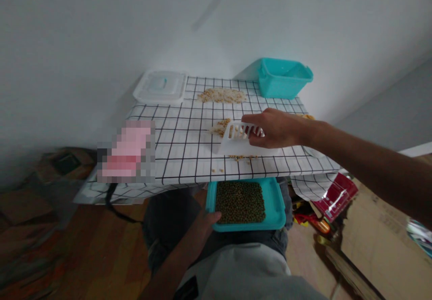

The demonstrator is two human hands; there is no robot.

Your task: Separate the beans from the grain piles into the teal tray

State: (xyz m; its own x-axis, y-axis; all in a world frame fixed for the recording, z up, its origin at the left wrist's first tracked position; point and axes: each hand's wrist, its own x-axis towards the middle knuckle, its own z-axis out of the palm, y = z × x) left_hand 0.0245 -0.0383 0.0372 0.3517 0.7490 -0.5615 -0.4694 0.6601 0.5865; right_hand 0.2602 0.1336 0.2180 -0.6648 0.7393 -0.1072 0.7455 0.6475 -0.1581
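My right hand (273,129) is closed around a white slotted plastic scoop (232,146), held low over the checked tablecloth. Beside the scoop's far-left edge lies a small pile of yellowish grains (222,127). More loose grains (241,157) are strewn along its near side. On my lap, below the table edge, rests a teal tray (274,201) with small round green-brown beans (240,202) in it. My left hand (205,223) grips its left near corner, thumb over the rim and the other fingers mostly hidden.
A larger patch of pale grains (222,95) lies farther back. A teal bin (285,79) stands at the back right, and a translucent lid (161,87) lies back left. Near the left edge is a blurred pink item (130,149). Cardboard (381,241) and a red package (336,196) sit at right.
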